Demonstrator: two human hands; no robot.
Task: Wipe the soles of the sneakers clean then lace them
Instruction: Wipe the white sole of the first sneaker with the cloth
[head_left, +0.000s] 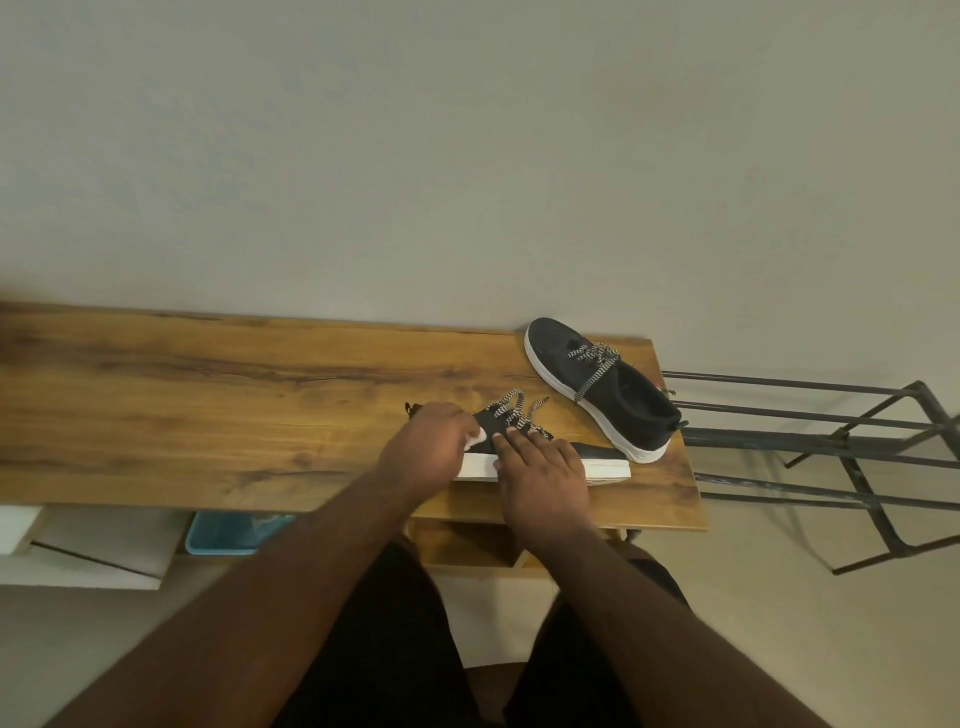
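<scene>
Right hand (543, 462) lies flat, fingers straight, pressing the near sneaker (550, 460), which lies on its side at the bench (208, 405) front edge. Left hand (423, 447) is curled round a white wipe (475, 439), held against that sneaker's upper. Second sneaker (602, 389) sits upright at the back right corner; blue tub (228, 535) under the bench, contents unclear.

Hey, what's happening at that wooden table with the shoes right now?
A person is working on a black sneaker tipped on its side near the front edge of the wooden table. The left hand holds a small white wipe against it, while the right hand rests flat on the shoe to steady it. Its patterned laces lie loose. The second sneaker sits upright at the table's far right corner, untouched.
</scene>
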